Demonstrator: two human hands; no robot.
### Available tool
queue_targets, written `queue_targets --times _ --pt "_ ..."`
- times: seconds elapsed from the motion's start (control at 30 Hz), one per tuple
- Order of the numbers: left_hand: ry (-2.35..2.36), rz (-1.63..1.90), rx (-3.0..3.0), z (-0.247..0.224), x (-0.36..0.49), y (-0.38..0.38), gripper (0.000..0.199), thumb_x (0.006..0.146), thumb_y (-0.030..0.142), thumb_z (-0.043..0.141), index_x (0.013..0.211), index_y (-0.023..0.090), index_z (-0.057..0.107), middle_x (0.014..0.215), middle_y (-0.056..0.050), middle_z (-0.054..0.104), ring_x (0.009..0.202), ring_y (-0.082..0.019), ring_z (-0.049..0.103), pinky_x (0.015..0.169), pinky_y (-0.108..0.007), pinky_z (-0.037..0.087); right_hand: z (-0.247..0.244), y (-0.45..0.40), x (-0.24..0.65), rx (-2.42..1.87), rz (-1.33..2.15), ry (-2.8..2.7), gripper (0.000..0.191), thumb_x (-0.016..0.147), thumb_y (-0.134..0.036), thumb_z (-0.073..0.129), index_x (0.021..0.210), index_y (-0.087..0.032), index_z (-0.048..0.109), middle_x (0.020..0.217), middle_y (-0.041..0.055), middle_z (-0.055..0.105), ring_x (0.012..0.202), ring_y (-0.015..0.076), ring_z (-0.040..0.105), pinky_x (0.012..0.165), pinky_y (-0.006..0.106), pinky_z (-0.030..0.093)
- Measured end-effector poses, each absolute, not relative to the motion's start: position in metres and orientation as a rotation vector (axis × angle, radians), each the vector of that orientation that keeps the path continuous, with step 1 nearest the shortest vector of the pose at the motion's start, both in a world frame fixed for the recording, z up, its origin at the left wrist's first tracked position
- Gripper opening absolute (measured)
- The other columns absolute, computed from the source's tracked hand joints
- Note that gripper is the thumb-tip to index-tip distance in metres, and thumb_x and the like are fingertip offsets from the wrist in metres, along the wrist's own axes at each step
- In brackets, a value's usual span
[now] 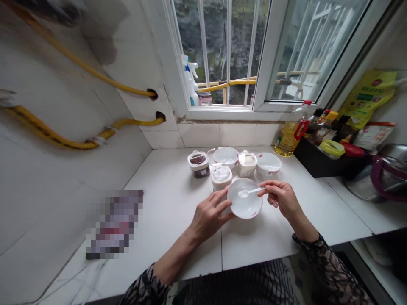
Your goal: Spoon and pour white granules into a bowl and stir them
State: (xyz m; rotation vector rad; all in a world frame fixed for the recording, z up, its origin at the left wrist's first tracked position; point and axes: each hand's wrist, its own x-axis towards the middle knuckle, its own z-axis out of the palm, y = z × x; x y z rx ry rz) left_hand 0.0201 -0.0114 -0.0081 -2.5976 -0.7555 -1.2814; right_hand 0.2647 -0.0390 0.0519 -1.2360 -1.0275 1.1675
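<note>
White tiled counter [178,228] is running below a barred window [229,55]; on it, the left hand's [208,214] fingers are gripping the rim of a tilted white bowl [253,206], while the right hand's [281,199] fingers are pinching a white spoon [251,192] over its inside, and beyond them three lidded jars [221,177] are standing near two more bowls [269,163]

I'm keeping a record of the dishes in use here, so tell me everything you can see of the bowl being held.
The bowl is round, white and glossy, probably ceramic, with a thin pinkish rim and a small pink-red motif inside. The left hand grips its left side. It tilts toward the camera, in front of the lidded jars. The right hand holds a white spoon over its interior; contact is unclear.
</note>
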Motion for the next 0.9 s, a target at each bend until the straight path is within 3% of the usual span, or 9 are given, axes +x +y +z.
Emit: queue_targets --times 0.23,0.37,0.43,0.53,0.63,0.8,0.9 --pt "-0.818 -1.316 -2.636 -0.010 0.019 -0.009 0.018 0.085 0.033 0.073 0.093 0.020 0.064 0.126 -0.015 0.068 0.103 -0.026 0.070 0.078 -0.037 0.062 0.079 -0.009 0.233 -1.162 0.759 -1.321 0.022 0.084 -0.034 0.058 0.089 -0.016 0.070 0.074 0.0055 0.076 0.039 0.0097 0.048 0.040 0.025 0.041" --pt "-0.828 -1.325 -2.640 -0.011 0.020 -0.008 0.018 0.086 0.035 0.072 0.093 0.020 0.063 0.126 -0.014 0.068 0.102 -0.025 0.070 0.076 -0.036 0.061 0.072 0.001 0.216 -1.113 0.249 -1.769 0.023 0.093 -0.022 0.047 0.099 -0.018 0.069 0.085 0.0076 0.077 0.068 0.0177 0.069 0.064 0.029 0.052" --pt "-0.829 -1.330 -2.633 -0.011 0.020 -0.008 0.019 0.087 0.036 0.072 0.093 0.020 0.063 0.125 -0.014 0.069 0.103 -0.025 0.070 0.076 -0.035 0.061 0.066 0.003 0.213 -1.044 -0.005 -1.992 0.027 0.094 -0.014 0.042 0.100 -0.018 0.068 0.089 0.0095 0.078 0.080 0.0202 0.072 0.075 0.032 0.051" --pt "-0.824 -1.335 -2.628 -0.010 0.021 -0.008 0.020 0.087 0.037 0.071 0.093 0.020 0.063 0.125 -0.014 0.069 0.103 -0.026 0.070 0.076 -0.035 0.061 0.062 0.002 0.216 -0.944 -0.200 -2.122 0.031 0.094 -0.008 0.038 0.104 -0.016 0.067 0.093 0.0116 0.078 0.081 0.0215 0.073 0.080 0.037 0.050" --pt "-0.817 -1.333 -2.634 -0.009 0.021 -0.008 0.021 0.087 0.037 0.071 0.094 0.019 0.062 0.126 -0.015 0.068 0.103 -0.026 0.070 0.076 -0.037 0.062 0.066 -0.004 0.221 -0.941 -0.146 -2.023 0.028 0.096 -0.012 0.041 0.103 -0.018 0.068 0.091 0.0100 0.078 0.078 0.0206 0.072 0.080 0.037 0.051" --pt "-0.764 -1.311 -2.617 -0.007 0.020 -0.009 0.018 0.091 0.036 0.067 0.093 0.019 0.061 0.125 -0.016 0.068 0.106 -0.026 0.069 0.078 -0.036 0.062 0.073 -0.029 0.237 -1.142 0.305 -1.630 0.016 0.093 -0.021 0.052 0.093 -0.019 0.068 0.076 0.0035 0.075 0.055 0.0148 0.063 0.058 0.029 0.051" --pt "-0.687 -1.286 -2.600 -0.005 0.020 -0.011 0.017 0.093 0.035 0.064 0.091 0.018 0.061 0.124 -0.017 0.069 0.105 -0.026 0.070 0.079 -0.036 0.061 0.072 -0.048 0.247 -1.161 0.453 -1.667 0.015 0.090 -0.018 0.052 0.087 -0.018 0.068 0.067 0.0017 0.072 0.053 0.0140 0.062 0.053 0.026 0.049"
